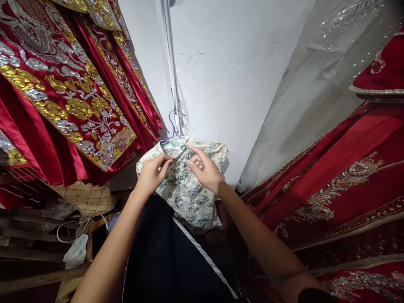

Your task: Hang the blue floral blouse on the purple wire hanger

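A cream shirt (189,202) with a blue and yellow floral print hangs in front of me on a purple wire hanger (172,126). My left hand (154,170) is at the left side of its neckline, thumb and index finger pinched together on the collar edge. Across from it, my right hand (204,169) rests at the right of the neckline. Its index finger reaches out to the collar and the thumb is held apart from it, while the other fingers curl in. Nothing shows between those fingers.
A metal rail (170,63) runs down the white wall (227,75) behind the hanger. Red embroidered garments (78,101) hang at left, with a red beaded garment (341,185) and sheer fabric (293,97) at right. A white cable (71,240) and a crumpled tissue (76,251) lie lower left.
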`<state>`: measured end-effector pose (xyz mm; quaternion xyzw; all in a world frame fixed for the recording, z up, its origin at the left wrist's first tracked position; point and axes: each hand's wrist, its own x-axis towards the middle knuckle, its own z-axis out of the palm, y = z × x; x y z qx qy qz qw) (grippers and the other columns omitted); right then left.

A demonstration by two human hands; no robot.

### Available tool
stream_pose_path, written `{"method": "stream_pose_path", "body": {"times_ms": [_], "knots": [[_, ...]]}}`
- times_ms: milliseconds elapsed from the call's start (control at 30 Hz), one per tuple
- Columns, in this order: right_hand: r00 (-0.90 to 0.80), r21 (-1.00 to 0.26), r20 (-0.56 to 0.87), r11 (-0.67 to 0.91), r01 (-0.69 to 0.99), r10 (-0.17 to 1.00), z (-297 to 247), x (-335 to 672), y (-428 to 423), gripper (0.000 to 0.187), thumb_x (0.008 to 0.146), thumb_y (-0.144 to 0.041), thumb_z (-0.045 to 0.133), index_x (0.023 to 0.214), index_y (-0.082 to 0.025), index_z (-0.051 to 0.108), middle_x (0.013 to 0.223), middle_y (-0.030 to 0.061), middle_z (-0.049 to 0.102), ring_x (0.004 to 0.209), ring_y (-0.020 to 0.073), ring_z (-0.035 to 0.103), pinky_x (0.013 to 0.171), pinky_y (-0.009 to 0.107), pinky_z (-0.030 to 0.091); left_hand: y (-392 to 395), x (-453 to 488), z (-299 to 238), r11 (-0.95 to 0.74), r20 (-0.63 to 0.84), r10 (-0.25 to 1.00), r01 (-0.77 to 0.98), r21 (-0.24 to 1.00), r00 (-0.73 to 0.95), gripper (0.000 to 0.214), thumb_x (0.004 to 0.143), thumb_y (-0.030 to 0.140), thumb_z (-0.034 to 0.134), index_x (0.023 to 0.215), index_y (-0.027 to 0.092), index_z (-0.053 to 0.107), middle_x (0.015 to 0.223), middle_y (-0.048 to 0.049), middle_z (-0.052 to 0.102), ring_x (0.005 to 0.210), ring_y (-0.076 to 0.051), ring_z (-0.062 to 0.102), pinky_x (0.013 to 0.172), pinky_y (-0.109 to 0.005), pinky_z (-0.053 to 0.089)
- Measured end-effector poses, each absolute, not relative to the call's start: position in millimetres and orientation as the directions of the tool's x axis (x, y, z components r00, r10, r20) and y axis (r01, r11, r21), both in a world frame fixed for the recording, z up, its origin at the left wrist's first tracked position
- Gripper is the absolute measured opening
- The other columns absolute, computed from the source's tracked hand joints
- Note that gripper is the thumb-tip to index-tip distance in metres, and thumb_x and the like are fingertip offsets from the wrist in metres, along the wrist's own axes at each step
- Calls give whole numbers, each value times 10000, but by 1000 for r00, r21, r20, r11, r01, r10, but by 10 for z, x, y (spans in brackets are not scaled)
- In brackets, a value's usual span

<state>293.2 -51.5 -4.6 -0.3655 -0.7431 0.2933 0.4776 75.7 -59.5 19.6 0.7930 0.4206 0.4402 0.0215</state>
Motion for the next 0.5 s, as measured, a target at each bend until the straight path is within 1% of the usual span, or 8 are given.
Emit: {"method": "stream_pose_path", "body": {"times_ms": [33, 100, 167, 233, 300, 367, 433, 500], "knots": [[-323, -749, 503, 591, 300, 802, 41, 2880, -405, 404, 990, -378, 479, 1381, -281, 518, 849, 15, 633, 699, 158, 557, 627, 287, 419, -595, 762, 180, -648, 700, 675, 641, 413, 232, 139, 944, 280, 592, 962, 190, 697, 812, -12, 730, 673, -121, 657, 643, -217, 471], [-404, -673, 496, 634, 380, 769, 118, 2784, -229, 278, 979, -352, 497, 1201, -259, 637, 809, 6, 643, 692, 150, 561, 633, 274, 395, -608, 771, 138, -643, 728, 666, 620, 450, 161, 129, 927, 275, 616, 945, 188, 709, 823, -18, 739, 691, -127, 674, 661, -219, 494], [-441, -616, 494, 660, 430, 749, 103, 2713, -139, 202, 965, -336, 521, 1056, -233, 669, 765, -2, 644, 670, 143, 552, 627, 261, 367, -625, 782, 74, -624, 730, 679, 584, 518, 78, 125, 908, 282, 639, 915, 184, 715, 821, -27, 742, 702, -137, 688, 682, -231, 520], [-451, -602, 497, 669, 437, 742, 56, 2669, -135, 179, 958, -341, 535, 1016, -223, 657, 753, -7, 645, 647, 137, 545, 611, 249, 345, -628, 796, -5, -599, 701, 713, 512, 616, -9, 130, 881, 295, 668, 884, 174, 715, 805, -37, 737, 713, -151, 697, 698, -251, 543], [-461, -609, 486, 666, 431, 742, 25, 2642, -185, 181, 964, -359, 526, 1007, -224, 639, 738, -11, 644, 624, 136, 542, 595, 244, 333, -612, 815, -77, -560, 628, 773, 368, 742, -90, 142, 843, 302, 706, 858, 161, 708, 781, -44, 726, 716, -162, 697, 693, -268, 558], [-470, -614, 474, 662, 429, 745, 23, 2621, -246, 182, 980, -355, 496, 975, -222, 621, 714, -12, 648, 608, 138, 553, 594, 245, 338, -583, 834, -120, -485, 507, 850, 159, 860, -146, 165, 792, 297, 748, 843, 149, 698, 749, -45, 713, 706, -169, 692, 667, -276, 562], [-471, -619, 470, 659, 427, 747, 42, 2599, -287, 180, 992, -336, 474, 942, -220, 602, 705, -10, 665, 614, 143, 583, 609, 248, 358, -557, 848, -125, -396, 388, 907, -17, 918, -162, 188, 743, 282, 783, 830, 143, 693, 739, -40, 704, 695, -161, 681, 645, -267, 556], [-464, -629, 473, 656, 418, 749, 61, 2578, -303, 169, 993, -330, 476, 938, -221, 592, 711, -5, 682, 625, 150, 611, 617, 250, 378, -544, 856, -110, -328, 316, 940, -89, 940, -126, 194, 727, 285, 793, 816, 141, 699, 749, -38, 699, 699, -150, 665, 641, -254, 544]]}}
